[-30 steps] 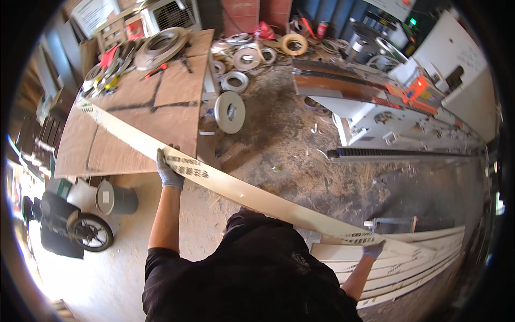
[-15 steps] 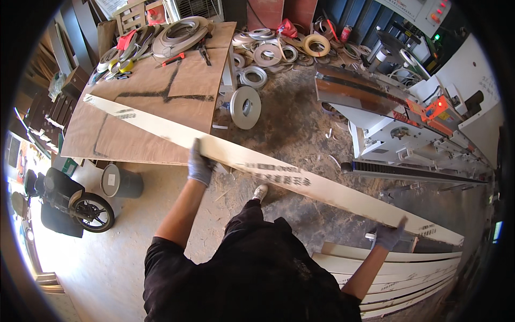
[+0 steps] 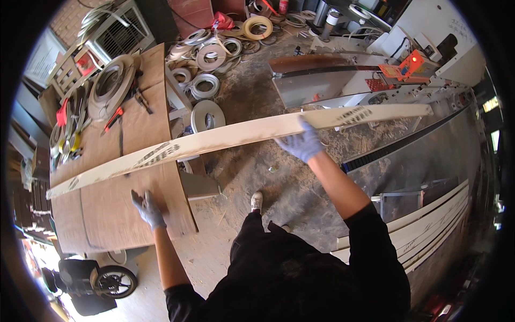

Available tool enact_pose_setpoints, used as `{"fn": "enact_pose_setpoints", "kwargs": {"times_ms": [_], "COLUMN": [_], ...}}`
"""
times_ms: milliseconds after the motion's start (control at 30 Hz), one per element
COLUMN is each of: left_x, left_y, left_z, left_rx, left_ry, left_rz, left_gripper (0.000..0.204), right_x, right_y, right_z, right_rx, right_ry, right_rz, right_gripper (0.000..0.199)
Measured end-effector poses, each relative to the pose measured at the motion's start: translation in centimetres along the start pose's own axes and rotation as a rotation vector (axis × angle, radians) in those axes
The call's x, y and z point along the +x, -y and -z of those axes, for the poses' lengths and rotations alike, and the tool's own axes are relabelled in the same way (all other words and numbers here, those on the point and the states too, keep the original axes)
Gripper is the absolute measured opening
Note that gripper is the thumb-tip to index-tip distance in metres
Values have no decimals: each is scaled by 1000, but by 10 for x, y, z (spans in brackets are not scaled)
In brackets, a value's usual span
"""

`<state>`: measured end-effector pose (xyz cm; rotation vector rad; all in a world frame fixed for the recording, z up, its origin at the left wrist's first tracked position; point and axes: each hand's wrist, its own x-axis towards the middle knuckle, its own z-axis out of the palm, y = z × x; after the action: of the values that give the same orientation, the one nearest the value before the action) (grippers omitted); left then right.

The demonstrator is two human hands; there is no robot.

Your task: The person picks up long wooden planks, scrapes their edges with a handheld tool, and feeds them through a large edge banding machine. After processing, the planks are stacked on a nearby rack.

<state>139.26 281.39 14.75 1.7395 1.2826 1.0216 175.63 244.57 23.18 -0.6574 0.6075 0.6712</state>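
A long, pale wooden board (image 3: 230,137) with dark printed marks stretches across the view, its left part over the plywood-topped table (image 3: 115,214). Whether it rests on that top, I cannot tell. My right hand (image 3: 303,143), in a grey glove, grips the board right of its middle, fingers over the far edge and thumb at the near one. My left hand (image 3: 148,211), gloved too, is apart from the board on its near side, above the table, with fingers spread and nothing in them.
Coils of edge banding (image 3: 206,86) lie on the floor; a red-handled tool (image 3: 113,119) sits on the table. A machine (image 3: 343,80) with a steel bed stands at far right. More pale boards (image 3: 424,231) are stacked at right, and a motorbike (image 3: 102,282) stands at lower left.
My left hand has let go of the board and come nearer. The board has swung, its right end going farther away and its left end nearer. The view has turned right.
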Motion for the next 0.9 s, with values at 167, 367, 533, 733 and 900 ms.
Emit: {"fn": "enact_pose_setpoints", "kwargs": {"times_ms": [167, 367, 533, 733, 900], "left_x": [3, 16, 24, 33, 45], "left_y": [1, -9, -29, -37, -31], "left_z": [-7, -20, -39, -58, -66], "left_rx": [-72, -41, -53, -77, -105], "left_ry": [-21, -15, -40, -23, 40], "left_rz": [-47, -34, -45, -101, -45], "left_gripper": [62, 59, 60, 61, 62], "right_x": [66, 78, 62, 39, 45], "right_y": [-40, -27, 24, 68, 77], "right_z": [-65, -61, -3, 79, 110], "right_rx": [-89, -889, -732, -624, -753], "right_ry": [199, 417, 245, 135, -347], "right_rz": [-137, -79, 153, 232, 379], "right_gripper": [64, 41, 43, 35, 39]}}
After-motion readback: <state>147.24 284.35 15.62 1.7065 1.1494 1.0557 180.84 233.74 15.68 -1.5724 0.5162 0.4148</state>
